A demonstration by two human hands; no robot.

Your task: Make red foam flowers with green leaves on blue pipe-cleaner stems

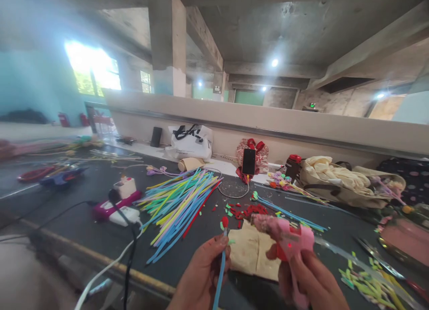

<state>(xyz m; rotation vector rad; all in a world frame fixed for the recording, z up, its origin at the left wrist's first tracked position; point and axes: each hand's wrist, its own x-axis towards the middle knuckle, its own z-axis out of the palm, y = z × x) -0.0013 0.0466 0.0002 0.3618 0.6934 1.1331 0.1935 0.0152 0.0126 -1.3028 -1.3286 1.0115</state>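
Note:
My left hand (211,261) pinches a blue pipe cleaner stem (221,274) upright, with a small red tuft (225,221) and a bit of green at its top. In my right hand (304,274) is a pink hot glue gun (295,243), its nozzle end crusted and pointing left toward the red tuft, a short distance away. A small red light shows on the gun's body. Beneath both hands lies a folded cream cloth pad (251,252). Short red pipe cleaner pieces (250,211) are scattered just behind it.
Many coloured pipe cleaners (187,203) lie left of centre. A magenta power strip (117,207) with cables sits farther left. A phone (248,161) leans against a patterned bag. Scissors (378,256) and green cut pieces (365,281) lie at right; a cloth-filled bag (335,180) stands behind.

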